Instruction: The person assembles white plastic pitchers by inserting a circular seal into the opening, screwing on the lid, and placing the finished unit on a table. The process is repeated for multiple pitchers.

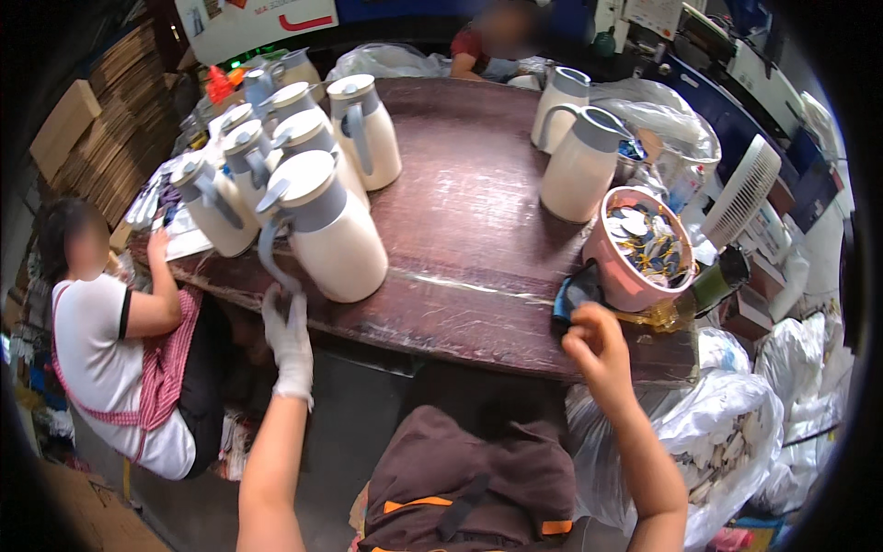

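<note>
My left hand [290, 345], in a white glove, is at the table's front edge. Its fingers close around the lower end of the grey handle of a cream vacuum jug [342, 244]. This jug stands upright with its lid on, nearest me in a group of several similar jugs [372, 138]. My bare right hand [600, 350] is at the front right edge with thumb and fingers curled together. What they may pinch cannot be made out. Just beyond the fingertips lies a black and blue cloth-like piece [578, 290], beside a pink bucket [618, 276] of small dark and white discs.
Two lidless jugs [581, 170] stand at the right on the dark red table [451, 184]. A person [120, 368] sits at the left; another [483, 55] is at the far side. Plastic bags [727, 414] bulge beside the table's right end. A white fan [743, 193] stands beyond the bucket.
</note>
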A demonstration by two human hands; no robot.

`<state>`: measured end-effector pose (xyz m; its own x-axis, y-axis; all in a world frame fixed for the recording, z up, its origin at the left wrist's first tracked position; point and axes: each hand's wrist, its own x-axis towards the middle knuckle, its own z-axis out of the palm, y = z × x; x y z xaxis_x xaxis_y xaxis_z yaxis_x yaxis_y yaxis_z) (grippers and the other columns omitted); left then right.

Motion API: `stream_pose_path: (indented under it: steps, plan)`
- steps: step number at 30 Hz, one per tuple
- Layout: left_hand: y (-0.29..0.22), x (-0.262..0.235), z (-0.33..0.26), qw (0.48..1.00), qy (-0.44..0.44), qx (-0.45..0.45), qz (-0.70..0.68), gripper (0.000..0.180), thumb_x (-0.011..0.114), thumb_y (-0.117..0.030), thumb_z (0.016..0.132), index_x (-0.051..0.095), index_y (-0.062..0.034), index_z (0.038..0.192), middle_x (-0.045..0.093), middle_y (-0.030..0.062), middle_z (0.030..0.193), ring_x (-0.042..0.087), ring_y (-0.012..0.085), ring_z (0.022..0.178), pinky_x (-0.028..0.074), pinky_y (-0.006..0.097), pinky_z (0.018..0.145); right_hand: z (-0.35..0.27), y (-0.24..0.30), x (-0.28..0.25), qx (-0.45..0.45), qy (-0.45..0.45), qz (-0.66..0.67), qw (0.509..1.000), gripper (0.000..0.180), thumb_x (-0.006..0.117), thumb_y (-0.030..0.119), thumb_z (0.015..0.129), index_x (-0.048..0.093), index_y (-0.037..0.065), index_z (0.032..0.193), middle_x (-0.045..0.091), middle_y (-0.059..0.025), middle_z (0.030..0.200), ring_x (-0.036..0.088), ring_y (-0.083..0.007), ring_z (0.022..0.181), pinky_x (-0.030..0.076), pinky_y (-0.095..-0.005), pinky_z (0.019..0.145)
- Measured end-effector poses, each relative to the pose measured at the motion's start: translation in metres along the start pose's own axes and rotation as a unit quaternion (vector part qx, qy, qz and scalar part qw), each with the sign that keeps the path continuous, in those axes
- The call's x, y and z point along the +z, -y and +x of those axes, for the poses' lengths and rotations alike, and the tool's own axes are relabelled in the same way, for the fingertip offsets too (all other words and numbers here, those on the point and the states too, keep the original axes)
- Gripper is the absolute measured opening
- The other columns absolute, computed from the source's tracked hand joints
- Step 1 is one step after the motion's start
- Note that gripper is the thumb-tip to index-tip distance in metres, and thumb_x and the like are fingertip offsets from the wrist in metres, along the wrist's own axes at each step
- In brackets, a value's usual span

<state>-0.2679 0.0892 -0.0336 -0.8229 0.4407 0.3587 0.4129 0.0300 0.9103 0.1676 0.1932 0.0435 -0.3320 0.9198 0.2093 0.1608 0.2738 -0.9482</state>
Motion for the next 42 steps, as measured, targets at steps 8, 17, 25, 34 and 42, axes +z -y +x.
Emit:
stream_pose_path:
  steps: [8,17,25,34,42]
  plan:
    - [-0.043,0.041,-0.029,0.902,0.229,0.299,0.212,0.026,0.065,-0.013,0.079,0.063,-0.0059,0.104,0.066,0.0123,0.093,0.063,0.0323,0.087,0.049,0.043,0.083,0.228,0.033,-0.014,-0.155,-0.089,-0.379,0.908,0.055,0.069,0.014,0.081,0.049,0.004,0.131,0.047,-0.0183,0.137,0.061,-0.0257,0.102,0.050,-0.0359,0.089]
    - [0.016,0.060,0.027,0.901,0.194,0.230,0.313,0.055,0.069,-0.019,0.078,0.052,-0.0100,0.130,0.061,0.0183,0.115,0.056,0.0379,0.108,0.044,0.047,0.095,0.310,0.036,-0.035,0.026,-0.054,-0.458,0.887,0.049,0.069,0.035,0.079,0.064,0.009,0.120,0.065,-0.0186,0.111,0.064,-0.0327,0.103,0.050,-0.0414,0.088]
    - [-0.069,0.064,-0.017,0.944,0.237,0.192,0.130,0.067,0.074,-0.022,0.080,0.045,-0.0017,0.137,0.052,0.0213,0.131,0.050,0.0355,0.122,0.039,0.042,0.105,0.144,0.078,0.020,-0.220,-0.061,-0.261,0.938,0.022,0.071,0.016,0.084,0.068,0.005,0.103,0.063,-0.0123,0.101,0.063,-0.0306,0.090,0.050,-0.0378,0.078]
    - [-0.187,0.050,-0.120,0.819,0.510,-0.104,-0.241,0.039,0.071,-0.014,0.081,0.061,0.0025,0.115,0.065,0.0018,0.095,0.059,0.0094,0.087,0.048,0.025,0.083,-0.089,0.066,-0.052,-0.177,-0.065,-0.205,0.960,0.028,0.070,0.005,0.084,0.064,0.004,0.111,0.056,-0.0078,0.102,0.056,-0.0119,0.078,0.047,-0.0250,0.070]
    - [-0.170,0.049,-0.180,0.813,0.568,-0.088,-0.093,0.031,0.060,0.000,0.076,0.065,0.0004,0.107,0.066,0.0029,0.093,0.060,0.0092,0.086,0.049,0.025,0.082,-0.248,-0.165,-0.269,0.364,-0.421,-0.278,0.783,0.059,0.069,0.029,0.084,0.049,-0.005,0.127,0.062,-0.0215,0.114,0.061,-0.0299,0.102,0.048,-0.0365,0.089]
